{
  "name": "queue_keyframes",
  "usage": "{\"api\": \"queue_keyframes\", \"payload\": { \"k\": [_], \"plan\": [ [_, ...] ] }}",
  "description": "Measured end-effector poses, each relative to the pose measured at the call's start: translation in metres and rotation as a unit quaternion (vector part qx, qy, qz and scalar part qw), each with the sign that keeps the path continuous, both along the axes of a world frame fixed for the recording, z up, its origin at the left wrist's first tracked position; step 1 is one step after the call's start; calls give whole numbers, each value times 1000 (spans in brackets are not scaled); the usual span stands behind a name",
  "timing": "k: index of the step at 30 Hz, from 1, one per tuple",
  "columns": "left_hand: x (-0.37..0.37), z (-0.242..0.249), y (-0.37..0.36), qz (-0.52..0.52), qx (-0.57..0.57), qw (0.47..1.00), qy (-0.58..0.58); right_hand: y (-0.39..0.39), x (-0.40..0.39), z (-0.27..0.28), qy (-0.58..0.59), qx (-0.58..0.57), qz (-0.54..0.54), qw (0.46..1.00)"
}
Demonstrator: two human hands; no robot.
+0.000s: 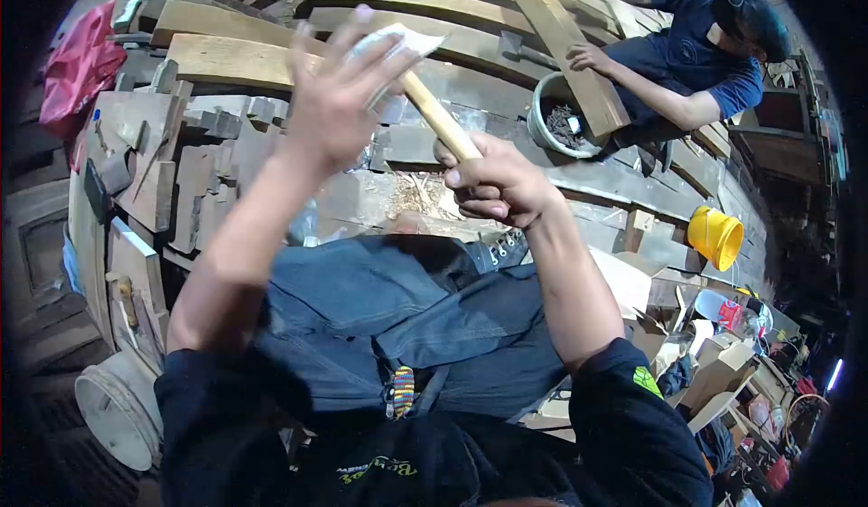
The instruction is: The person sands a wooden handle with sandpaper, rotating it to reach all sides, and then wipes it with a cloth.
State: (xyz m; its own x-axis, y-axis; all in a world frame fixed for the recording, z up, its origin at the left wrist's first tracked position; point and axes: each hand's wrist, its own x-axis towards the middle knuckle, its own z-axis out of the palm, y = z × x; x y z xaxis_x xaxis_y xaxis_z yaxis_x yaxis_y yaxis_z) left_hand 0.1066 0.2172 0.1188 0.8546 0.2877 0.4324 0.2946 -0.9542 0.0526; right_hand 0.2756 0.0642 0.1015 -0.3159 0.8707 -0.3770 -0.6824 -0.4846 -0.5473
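My right hand [497,180] is closed round the lower part of a pale wooden handle [438,116], which slants up and to the left. At the handle's upper end is a flat, bright white piece [418,42] with a pointed corner; I cannot tell what it is. My left hand [334,100], slightly blurred, is raised with its fingers stretched out and apart, overlapping the white piece. Below the hands are my legs in dark trousers [353,281], and wood shavings [411,198] lie on the boards beyond them.
At the upper right a person [692,64] steadies a plank [570,55] over a bucket of dark bits [538,127]. A hammer-like tool [514,46] lies nearby. A yellow bucket [710,237] stands right, a white bucket [108,412] lower left. Long boards [235,62] lie ahead.
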Motion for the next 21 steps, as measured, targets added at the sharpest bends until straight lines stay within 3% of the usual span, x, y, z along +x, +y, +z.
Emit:
{"api": "queue_keyframes", "payload": {
  "k": [1,3,5,7,8,11,12,13,15,16,18,21],
  "plan": [
    [-1,3,0,23,-23,999,-12,1,0,2,-26,-7,-6,1000],
    [4,0,-22,-106,-6,994,8,0,2,4,-20,-37,-19,999],
    [5,4,-23,-130,-2,991,-9,-5,2,2,-25,-26,-26,999],
    [3,6,-2,-59,16,997,-38,0,0,2,26,15,-7,1000],
    [-2,7,9,-10,27,999,-27,1,0,-1,13,20,6,1000],
    [-1,7,-4,5,-4,1000,-4,2,-5,5,-54,-10,-17,998],
    [1,-9,-15,-60,26,998,11,0,-5,6,-106,-36,-40,993],
    [4,-3,-30,-128,-24,991,-6,-1,-7,8,-107,-36,-39,993],
    [5,-2,-22,-140,6,990,-34,-4,-7,9,-99,-25,-63,993],
    [5,5,-13,-95,4,995,-37,0,-6,9,-54,-4,-40,998],
    [0,12,15,0,52,998,-21,2,-6,8,-76,1,-28,997],
    [-1,3,1,19,15,1000,-16,3,-11,5,-81,12,-17,996]
  ]
}}
